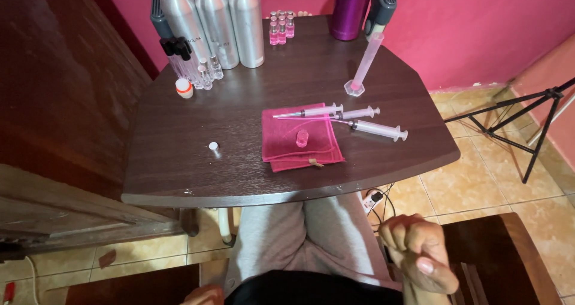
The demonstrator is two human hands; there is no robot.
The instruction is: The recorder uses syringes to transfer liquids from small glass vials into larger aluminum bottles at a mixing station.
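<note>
My right hand (419,251) is curled into a loose fist below the table's front edge, above my lap, holding nothing that I can see. Only a sliver of my left hand (200,294) shows at the bottom edge; its fingers are hidden. On the dark wooden table (179,155) lies a folded magenta cloth (287,131) with a small pink vial (302,138) on it. Three syringes (356,116) rest across the cloth's right side. A small white cap (212,145) sits left of the cloth.
Several silver bottles (218,20) stand at the back left beside small clear vials (200,71) and a white-and-orange cap (184,88). Pink vials (281,26), a purple flask (350,8) and a plastic measuring cylinder (365,62) stand behind. A black tripod (527,125) stands right.
</note>
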